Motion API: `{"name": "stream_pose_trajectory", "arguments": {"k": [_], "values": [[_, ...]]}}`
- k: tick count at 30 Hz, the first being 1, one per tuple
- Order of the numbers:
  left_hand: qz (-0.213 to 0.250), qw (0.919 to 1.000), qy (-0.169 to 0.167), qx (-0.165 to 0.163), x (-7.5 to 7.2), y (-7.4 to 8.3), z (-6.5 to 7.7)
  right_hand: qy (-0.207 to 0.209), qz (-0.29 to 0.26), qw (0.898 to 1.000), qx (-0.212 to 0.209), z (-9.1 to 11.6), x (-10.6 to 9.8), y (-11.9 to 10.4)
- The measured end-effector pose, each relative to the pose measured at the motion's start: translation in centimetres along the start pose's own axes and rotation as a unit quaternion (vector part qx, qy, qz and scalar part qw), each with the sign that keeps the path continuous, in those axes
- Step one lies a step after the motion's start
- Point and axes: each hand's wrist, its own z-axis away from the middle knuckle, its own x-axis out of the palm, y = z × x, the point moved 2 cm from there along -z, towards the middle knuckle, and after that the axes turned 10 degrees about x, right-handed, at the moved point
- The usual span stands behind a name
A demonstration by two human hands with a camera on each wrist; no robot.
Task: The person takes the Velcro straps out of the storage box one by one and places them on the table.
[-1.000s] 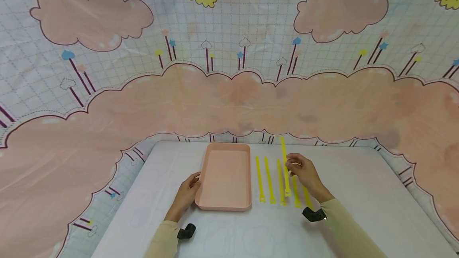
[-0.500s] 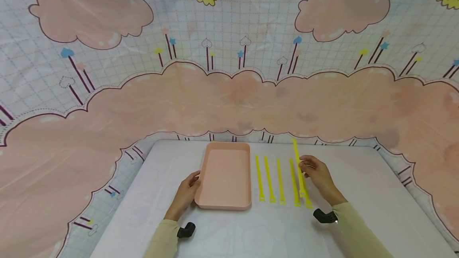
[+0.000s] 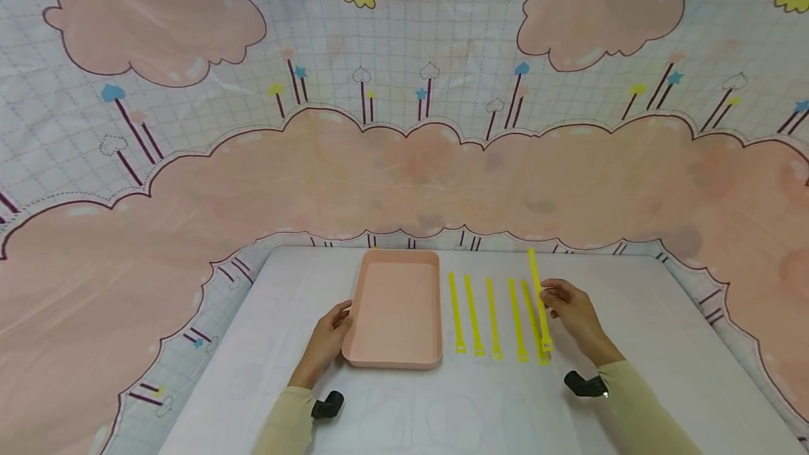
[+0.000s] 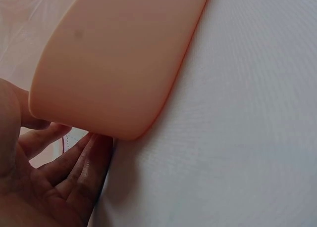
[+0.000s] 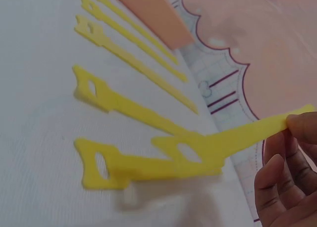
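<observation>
My right hand (image 3: pixel 576 311) pinches a yellow hook-and-loop cable tie (image 3: pixel 537 293) between thumb and fingertips. Its slotted head points toward me, overlapping the rightmost cable tie (image 5: pixel 143 168) on the table in the right wrist view. Several more yellow ties lie side by side to the left, including one nearest the tray (image 3: pixel 456 314); their slotted heads all face me. At the left, my left hand (image 3: pixel 329 335) holds the side of a shallow pink tray (image 3: pixel 436 314). In the left wrist view, the thumb is at the tray's rim and the other fingertips are against its outer wall (image 4: pixel 104 88).
The white table (image 3: pixel 404 413) carries the tray and the row of ties. Behind its far edge hangs a patterned cloth (image 3: pixel 404 181) with pink clouds. A black wrist camera (image 3: pixel 584 385) sits under the right wrist, another camera (image 3: pixel 327 404) by the left.
My right hand has moved the held cable tie rightward past the row, until it is over the rightmost tie. The left hand and tray have stayed in place.
</observation>
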Motion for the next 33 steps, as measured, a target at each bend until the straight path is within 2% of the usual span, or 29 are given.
{"name": "stream_pose_trajectory", "arguments": {"k": [9, 16, 24, 33], "values": [[0.006, 1.0000, -0.002, -0.004, -0.1, 0.2, 0.2, 0.004, 0.030, 0.999, 0.044, -0.1, -0.9, 1.3], [0.011, 0.9999, -0.002, -0.009, -0.3, 0.2, 0.4, -0.001, 0.066, 0.993, 0.093, -0.1, -1.2, 2.1], [0.009, 0.9999, -0.002, -0.010, -0.3, 0.3, 0.3, -0.017, 0.091, 0.990, 0.108, -0.9, -1.7, 2.7], [0.005, 0.9999, -0.004, -0.009, -0.3, 0.4, 0.6, -0.006, 0.120, 0.985, 0.121, -1.5, -1.6, 3.2]]}}
